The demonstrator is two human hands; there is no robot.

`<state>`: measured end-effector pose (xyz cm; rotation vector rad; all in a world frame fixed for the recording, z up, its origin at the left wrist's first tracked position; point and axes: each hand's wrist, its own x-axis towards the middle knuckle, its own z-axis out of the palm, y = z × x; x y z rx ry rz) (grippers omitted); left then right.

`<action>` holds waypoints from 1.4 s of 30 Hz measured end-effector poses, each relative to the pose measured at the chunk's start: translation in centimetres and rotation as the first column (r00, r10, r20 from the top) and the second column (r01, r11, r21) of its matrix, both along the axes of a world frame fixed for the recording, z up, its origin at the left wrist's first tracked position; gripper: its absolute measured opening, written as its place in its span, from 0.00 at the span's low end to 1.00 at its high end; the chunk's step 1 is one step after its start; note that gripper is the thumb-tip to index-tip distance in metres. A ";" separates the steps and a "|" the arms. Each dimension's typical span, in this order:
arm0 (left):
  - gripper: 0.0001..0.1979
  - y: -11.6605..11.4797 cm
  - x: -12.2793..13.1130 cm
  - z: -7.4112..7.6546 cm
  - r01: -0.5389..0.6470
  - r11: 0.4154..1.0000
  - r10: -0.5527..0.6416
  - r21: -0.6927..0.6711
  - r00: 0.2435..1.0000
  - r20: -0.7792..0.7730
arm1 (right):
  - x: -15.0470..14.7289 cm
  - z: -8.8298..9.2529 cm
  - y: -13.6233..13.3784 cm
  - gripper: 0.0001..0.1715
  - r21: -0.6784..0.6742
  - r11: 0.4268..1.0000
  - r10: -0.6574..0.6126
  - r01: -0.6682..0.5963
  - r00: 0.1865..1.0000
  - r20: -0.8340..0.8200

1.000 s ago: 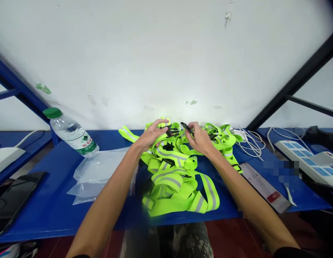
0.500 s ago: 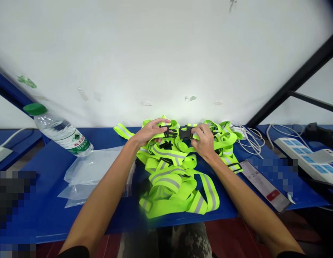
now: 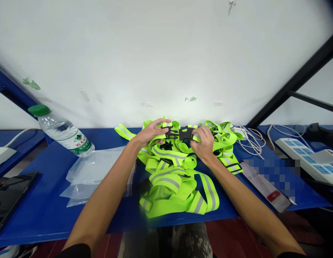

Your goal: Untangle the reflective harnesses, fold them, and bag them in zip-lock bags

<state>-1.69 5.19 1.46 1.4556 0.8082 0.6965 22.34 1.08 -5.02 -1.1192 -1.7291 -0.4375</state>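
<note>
A tangled heap of neon yellow-green reflective straps [image 3: 169, 186] with grey reflective stripes lies on the blue table. My left hand [image 3: 151, 133] is shut on a black plastic buckle half [image 3: 169, 132] at the far edge of the heap. My right hand [image 3: 204, 144] grips a second black plastic buckle half [image 3: 186, 134], and a strap runs from it. The two buckle halves face each other almost end to end, and I cannot tell whether they are engaged. Smaller black buckles and sliders sit among the straps below my hands.
A water bottle [image 3: 65, 138] with a green cap lies left, beside clear plastic bags [image 3: 96, 182]. A phone [image 3: 263, 188] lies right of the straps, below white cables [image 3: 251, 141]. A power strip [image 3: 303, 159] is at far right, a dark tablet [image 3: 10, 200] at far left.
My hands have drawn closer together, bringing the two buckle halves from apart to nearly end to end. The right-hand buckle half has levelled out, and the view has shifted slightly.
</note>
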 end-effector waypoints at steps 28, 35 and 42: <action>0.48 -1.5 2.4 -0.9 -0.148 0.982 0.158 -0.120 0.984 0.077 | -1.6 -0.5 -1.4 0.17 -0.022 0.999 -0.035 0.033 0.997 -0.068; 0.42 -2.9 3.1 -1.0 -0.233 0.972 0.232 -0.037 0.972 -0.027 | -2.0 -0.1 -2.0 0.15 -0.059 0.995 -0.081 0.081 0.997 -0.010; 0.51 -2.0 0.2 5.8 0.198 0.881 0.060 0.429 0.853 -0.518 | 2.2 6.8 -1.0 0.26 -0.413 0.908 0.004 0.070 0.984 0.176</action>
